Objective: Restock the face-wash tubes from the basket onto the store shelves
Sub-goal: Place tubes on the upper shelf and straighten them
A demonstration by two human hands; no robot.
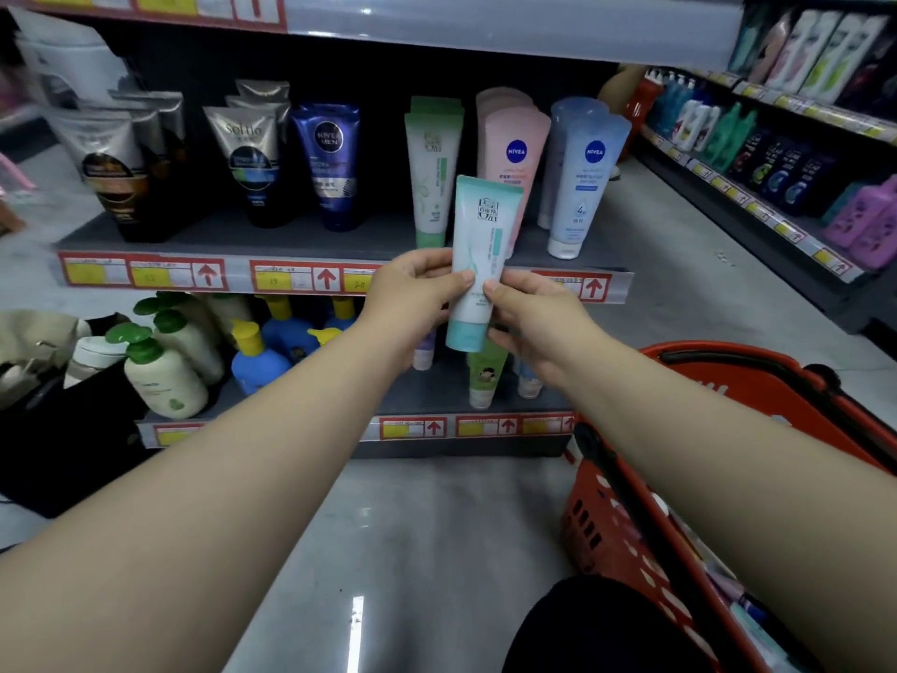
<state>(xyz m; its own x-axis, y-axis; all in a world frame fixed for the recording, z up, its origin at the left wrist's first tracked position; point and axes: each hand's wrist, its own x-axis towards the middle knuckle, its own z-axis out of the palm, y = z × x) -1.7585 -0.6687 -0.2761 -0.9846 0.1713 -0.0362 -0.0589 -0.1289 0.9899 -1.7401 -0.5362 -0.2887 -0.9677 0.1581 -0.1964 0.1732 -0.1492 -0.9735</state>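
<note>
**Clerk:** Item in hand?

**Stocker:** One teal-capped face-wash tube (483,264), upright and cap down. It was held just in front of the middle shelf (233,235) and not yet standing on it. The left hand (417,293) pinched its left edge between thumb and fingers, and the right hand (529,308) pinched its right edge the same way.

**Clerk:** Stock on that shelf?

**Stocker:** Green tubes (432,177) stood directly behind the held one. To their right were pink Nivea tubes (514,153), then pale-blue Nivea tubes (582,177). All were in rows, caps down.

**Clerk:** And the red basket (599,522)?

**Stocker:** It was on the floor, near right. A few packs (757,629) showed inside, too blurred to count.

**Clerk:** Status?

**Stocker:** Partway, by my reckoning. This tube was still to be placed and the basket was not yet emptied.
</note>
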